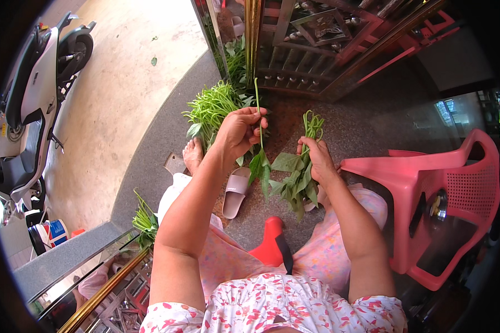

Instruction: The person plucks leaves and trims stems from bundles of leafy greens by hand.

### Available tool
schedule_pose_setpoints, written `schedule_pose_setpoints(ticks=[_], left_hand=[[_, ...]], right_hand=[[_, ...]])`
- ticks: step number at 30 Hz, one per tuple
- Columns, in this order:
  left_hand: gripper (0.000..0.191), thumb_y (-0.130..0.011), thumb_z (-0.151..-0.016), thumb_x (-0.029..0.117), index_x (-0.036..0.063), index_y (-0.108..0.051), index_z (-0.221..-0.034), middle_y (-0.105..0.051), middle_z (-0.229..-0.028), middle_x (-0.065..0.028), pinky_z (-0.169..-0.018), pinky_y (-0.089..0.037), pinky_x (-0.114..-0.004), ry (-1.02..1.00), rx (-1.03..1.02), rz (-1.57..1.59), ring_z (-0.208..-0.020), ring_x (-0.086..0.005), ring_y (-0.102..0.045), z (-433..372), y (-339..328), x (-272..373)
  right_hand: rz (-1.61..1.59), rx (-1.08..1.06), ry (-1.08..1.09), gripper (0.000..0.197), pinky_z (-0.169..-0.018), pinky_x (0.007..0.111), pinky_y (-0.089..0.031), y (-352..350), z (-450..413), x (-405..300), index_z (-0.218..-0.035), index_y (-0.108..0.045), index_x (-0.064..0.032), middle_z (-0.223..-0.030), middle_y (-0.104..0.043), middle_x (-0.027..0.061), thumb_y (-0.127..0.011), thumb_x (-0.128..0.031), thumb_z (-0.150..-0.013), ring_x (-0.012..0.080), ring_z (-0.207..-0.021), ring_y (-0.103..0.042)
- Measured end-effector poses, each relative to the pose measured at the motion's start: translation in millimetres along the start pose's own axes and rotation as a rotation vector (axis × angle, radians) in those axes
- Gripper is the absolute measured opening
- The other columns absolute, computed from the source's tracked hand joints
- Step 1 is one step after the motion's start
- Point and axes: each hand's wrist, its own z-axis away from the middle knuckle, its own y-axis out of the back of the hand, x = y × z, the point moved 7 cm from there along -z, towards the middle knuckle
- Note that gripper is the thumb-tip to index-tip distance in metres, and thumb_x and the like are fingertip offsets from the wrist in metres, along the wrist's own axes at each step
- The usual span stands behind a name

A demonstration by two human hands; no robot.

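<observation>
My left hand (241, 132) pinches a single green stem (257, 95) between thumb and fingers; the stem stands nearly straight, with its leaves (260, 168) hanging at the lower end. In my right hand (320, 159) is a small bunch of leafy greens (296, 183), the curled stem ends (313, 125) showing above the fist and the leaves drooping below. Just beyond my left hand, a large heap of the same greens (214, 106) lies on the floor, stems towards me. A smaller bundle (146, 222) rests by the door frame at the left.
A pink plastic armchair (404, 166) stands at my right, with a metal bowl (439, 206) on it. Between my legs are a slipper (236, 193) and a red object with a black band (271, 241). Ahead is a gold-edged metal door (316, 45); a scooter (33, 108) is parked outside.
</observation>
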Motion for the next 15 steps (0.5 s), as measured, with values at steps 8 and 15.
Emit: schedule_pose_setpoints(ticks=[8, 15], left_hand=[[0.010, -0.041, -0.083, 0.006, 0.0014, -0.048, -0.088, -0.053, -0.064, -0.0055, -0.038, -0.032, -0.020, 0.010, 0.039, 0.004, -0.046, -0.0086, -0.042, -2.3, 2.9, -4.3], [0.011, -0.040, -0.084, 0.008, 0.0042, -0.049, -0.089, -0.054, -0.065, -0.0029, -0.047, -0.037, -0.021, -0.002, 0.041, -0.039, -0.051, -0.0097, -0.048, -7.9, 0.0, -5.0]], right_hand=[[0.031, 0.013, -0.022, 0.014, -0.051, 0.023, -0.039, 1.5, 0.5, 2.6, -0.074, -0.051, -0.0053, -0.060, -0.051, 0.0033, -0.054, -0.019, -0.075, 0.0115, -0.056, -0.048], [0.064, -0.023, -0.033, 0.015, -0.051, 0.023, -0.039, -8.9, -0.1, 4.6, -0.074, -0.053, -0.0041, -0.060, -0.051, 0.0030, -0.054, -0.019, -0.075, 0.0116, -0.056, -0.049]])
